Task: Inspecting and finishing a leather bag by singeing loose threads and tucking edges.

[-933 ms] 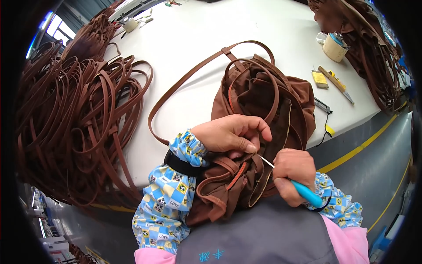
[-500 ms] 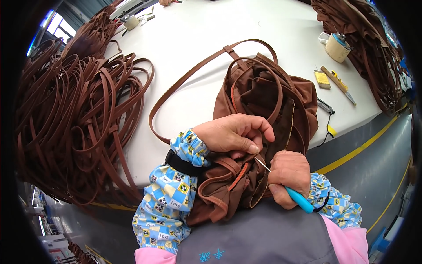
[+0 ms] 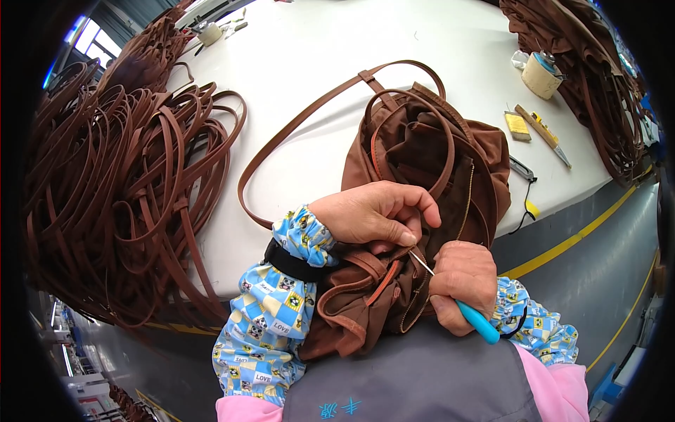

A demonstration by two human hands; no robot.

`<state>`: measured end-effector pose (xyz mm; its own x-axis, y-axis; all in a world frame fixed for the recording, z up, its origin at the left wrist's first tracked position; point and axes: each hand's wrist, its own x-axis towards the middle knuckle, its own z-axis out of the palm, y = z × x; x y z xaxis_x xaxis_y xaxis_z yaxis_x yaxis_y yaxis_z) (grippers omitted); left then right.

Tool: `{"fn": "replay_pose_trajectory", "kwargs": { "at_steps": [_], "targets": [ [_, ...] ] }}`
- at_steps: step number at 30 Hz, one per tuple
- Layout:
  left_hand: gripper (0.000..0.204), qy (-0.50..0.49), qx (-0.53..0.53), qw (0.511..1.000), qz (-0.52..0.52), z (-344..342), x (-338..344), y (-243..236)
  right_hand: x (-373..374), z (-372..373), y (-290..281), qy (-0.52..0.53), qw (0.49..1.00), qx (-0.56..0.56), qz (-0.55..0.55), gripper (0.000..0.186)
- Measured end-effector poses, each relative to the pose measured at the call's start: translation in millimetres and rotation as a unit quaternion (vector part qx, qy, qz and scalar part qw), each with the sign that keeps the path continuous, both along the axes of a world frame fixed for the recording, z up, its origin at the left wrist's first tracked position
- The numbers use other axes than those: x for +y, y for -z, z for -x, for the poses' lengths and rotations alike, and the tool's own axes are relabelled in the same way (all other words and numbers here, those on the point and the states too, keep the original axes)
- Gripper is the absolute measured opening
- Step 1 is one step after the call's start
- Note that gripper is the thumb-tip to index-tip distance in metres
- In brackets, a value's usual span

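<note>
A brown leather bag with a long strap lies at the near edge of a white table, partly in my lap. My left hand pinches the bag's folded edge near its zipper. My right hand grips a thin metal awl with a blue handle. The awl's tip points up-left into the leather right under my left fingertips. Both forearms wear blue patterned sleeve covers.
A big heap of brown leather straps fills the table's left side. More brown bags pile up at the far right. A tape roll, a small yellow block and a knife-like tool lie to the right.
My right hand has pushed the awl up and left, closer under my left fingers. The left hand keeps its pinch on the bag.
</note>
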<state>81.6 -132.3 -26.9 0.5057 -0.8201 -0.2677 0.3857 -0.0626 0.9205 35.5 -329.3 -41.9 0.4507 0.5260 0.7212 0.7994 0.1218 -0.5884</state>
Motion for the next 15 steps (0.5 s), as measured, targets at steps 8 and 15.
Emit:
{"fn": "replay_pose_trajectory", "kwargs": {
  "at_steps": [8, 15],
  "targets": [
    [0.025, 0.000, -0.014, 1.000, -0.013, 0.9, -1.1, -2.8, 3.3, 4.2, -5.1, 0.034, 0.999, -0.019, 0.022, 0.015],
    [0.025, 0.004, -0.019, 0.999, -0.034, 0.5, -3.0, -5.9, 8.1, 8.6, -9.4, 0.076, 0.993, -0.031, 0.087, 0.016]
  ]
}}
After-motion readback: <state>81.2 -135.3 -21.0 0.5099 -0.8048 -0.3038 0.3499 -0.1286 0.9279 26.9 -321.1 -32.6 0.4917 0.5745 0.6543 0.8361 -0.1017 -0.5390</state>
